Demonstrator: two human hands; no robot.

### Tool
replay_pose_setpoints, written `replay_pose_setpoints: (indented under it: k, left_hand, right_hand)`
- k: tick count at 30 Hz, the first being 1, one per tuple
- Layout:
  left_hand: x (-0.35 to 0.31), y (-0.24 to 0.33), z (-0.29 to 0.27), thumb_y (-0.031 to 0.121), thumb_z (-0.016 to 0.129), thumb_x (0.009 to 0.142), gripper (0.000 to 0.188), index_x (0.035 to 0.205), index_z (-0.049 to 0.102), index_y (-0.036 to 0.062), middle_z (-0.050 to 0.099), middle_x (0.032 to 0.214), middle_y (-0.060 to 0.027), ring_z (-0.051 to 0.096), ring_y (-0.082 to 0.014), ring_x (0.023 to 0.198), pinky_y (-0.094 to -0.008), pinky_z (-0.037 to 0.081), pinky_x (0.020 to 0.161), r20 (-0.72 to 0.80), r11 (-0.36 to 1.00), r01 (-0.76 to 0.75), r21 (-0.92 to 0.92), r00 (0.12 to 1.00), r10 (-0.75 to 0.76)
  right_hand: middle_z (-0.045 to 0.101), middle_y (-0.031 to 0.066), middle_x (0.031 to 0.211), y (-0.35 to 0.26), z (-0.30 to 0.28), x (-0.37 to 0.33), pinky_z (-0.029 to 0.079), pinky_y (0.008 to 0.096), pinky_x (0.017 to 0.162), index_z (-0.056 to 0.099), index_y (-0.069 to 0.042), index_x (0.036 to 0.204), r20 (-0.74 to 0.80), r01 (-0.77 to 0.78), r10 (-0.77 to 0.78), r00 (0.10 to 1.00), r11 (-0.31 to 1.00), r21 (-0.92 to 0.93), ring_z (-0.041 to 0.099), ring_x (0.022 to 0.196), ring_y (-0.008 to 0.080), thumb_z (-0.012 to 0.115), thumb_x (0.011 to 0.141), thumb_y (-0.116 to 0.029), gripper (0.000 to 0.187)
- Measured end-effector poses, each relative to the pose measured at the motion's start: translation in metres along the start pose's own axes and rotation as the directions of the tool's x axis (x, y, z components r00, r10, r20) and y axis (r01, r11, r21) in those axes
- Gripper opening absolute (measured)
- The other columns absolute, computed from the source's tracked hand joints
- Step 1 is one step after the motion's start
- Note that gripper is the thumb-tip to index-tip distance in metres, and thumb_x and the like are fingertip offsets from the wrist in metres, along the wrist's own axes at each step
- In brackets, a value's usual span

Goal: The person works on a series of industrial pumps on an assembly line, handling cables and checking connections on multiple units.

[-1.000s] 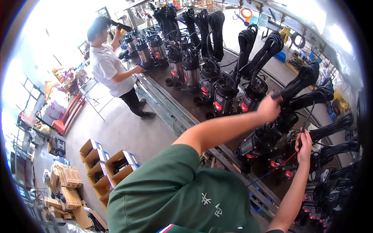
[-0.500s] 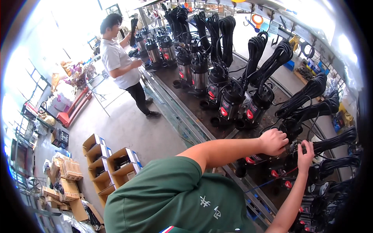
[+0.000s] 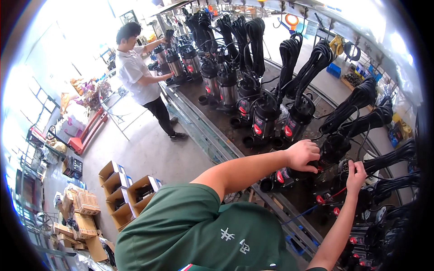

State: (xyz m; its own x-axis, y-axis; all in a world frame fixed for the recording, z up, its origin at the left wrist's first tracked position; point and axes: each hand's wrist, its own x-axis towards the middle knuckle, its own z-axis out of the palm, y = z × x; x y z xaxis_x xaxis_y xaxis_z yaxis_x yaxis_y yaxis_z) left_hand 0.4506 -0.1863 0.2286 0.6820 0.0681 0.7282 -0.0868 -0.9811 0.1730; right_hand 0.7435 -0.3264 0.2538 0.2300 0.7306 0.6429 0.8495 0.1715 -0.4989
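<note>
My left hand (image 3: pixel 304 156) is closed on the body of a black submersible pump (image 3: pixel 284 176) with a red label. The pump's black top (image 3: pixel 335 147) shows just beyond my fingers. To the right, my right hand (image 3: pixel 356 178) has its fingers bent together at the upper end of another pump (image 3: pixel 344 166), where small parts and wires show. What the fingertips pinch is too small to make out. Thin red (image 3: pixel 340 191) and blue (image 3: pixel 307 211) wires run near that pump. Coiled black cables (image 3: pixel 350 106) rise beyond both hands.
Several steel-and-black pumps (image 3: pixel 266 117) with upright cable coils stand along the bench (image 3: pixel 203 131). A person in a white shirt (image 3: pixel 135 72) handles pumps at its far end. Open cardboard boxes (image 3: pixel 122 194) sit on the floor at left. Hooks (image 3: pixel 283 20) hang from an overhead rail.
My left hand and the pump under it have shifted left and slightly away from me. My right hand stays by the other pump. The other person's near hand has moved lower.
</note>
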Motion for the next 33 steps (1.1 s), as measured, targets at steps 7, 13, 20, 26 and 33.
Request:
replay_pose_setpoints:
  k: [7,13,20,26,33]
  left_hand:
    - [-0.001,-0.001,-0.001,0.051,0.078,0.081,0.045,0.082,0.062,0.0098,0.055,0.082,-0.0050,0.058,-0.0282,0.083,-0.0408,0.044,0.072,-0.008,1.000,0.002,0.008,1.000,-0.002]
    - [-0.004,0.004,-0.002,0.051,0.079,0.080,0.043,0.080,0.062,0.0109,0.055,0.081,-0.0042,0.057,-0.0265,0.082,-0.0390,0.043,0.071,-0.025,0.997,0.048,0.055,0.999,-0.047]
    - [-0.005,0.012,0.005,0.047,0.079,0.076,0.040,0.078,0.062,0.0109,0.056,0.084,-0.0045,0.056,-0.0267,0.086,-0.0404,0.043,0.074,-0.053,0.993,0.099,0.056,0.994,-0.096]
    - [-0.010,0.017,0.000,0.046,0.078,0.078,0.037,0.082,0.061,0.0127,0.054,0.085,-0.0042,0.055,-0.0256,0.085,-0.0400,0.042,0.073,-0.122,0.986,0.161,0.045,0.980,-0.154]
    - [-0.014,0.008,0.002,0.041,0.079,0.077,0.035,0.084,0.061,0.0109,0.057,0.089,-0.0054,0.056,-0.0261,0.088,-0.0405,0.044,0.078,-0.138,0.988,0.131,-0.084,0.980,-0.142]
  right_hand:
    - [0.049,0.0063,0.076,0.008,-0.002,0.001,0.042,0.0299,0.068,0.051,0.002,0.084,-0.006,-0.068,0.069,0.998,0.995,0.075,0.046,0.071,0.0170,0.068,0.100,-0.012,0.027]
    - [0.065,0.0099,0.113,-0.015,-0.004,0.003,0.047,0.0321,0.097,0.060,0.002,0.103,0.029,0.029,-0.033,0.999,0.991,0.129,0.062,0.104,0.0230,0.070,0.091,-0.003,0.016]
    - [0.065,0.0099,0.112,-0.013,-0.002,0.000,0.048,0.0333,0.097,0.061,0.002,0.102,0.020,-0.024,0.024,1.000,0.999,0.028,0.063,0.105,0.0246,0.074,0.089,-0.001,0.019]
    - [0.050,0.0061,0.083,0.022,0.006,0.002,0.044,0.0280,0.078,0.053,0.003,0.087,-0.057,-0.061,0.061,0.997,0.998,-0.002,0.051,0.079,0.0182,0.071,0.095,-0.006,0.022]
    - [0.034,-0.0034,0.071,0.056,0.000,0.003,0.031,0.0286,0.060,0.045,-0.003,0.079,-0.113,-0.330,0.327,0.938,0.944,-0.013,0.032,0.068,0.0084,0.062,0.106,-0.024,0.038]
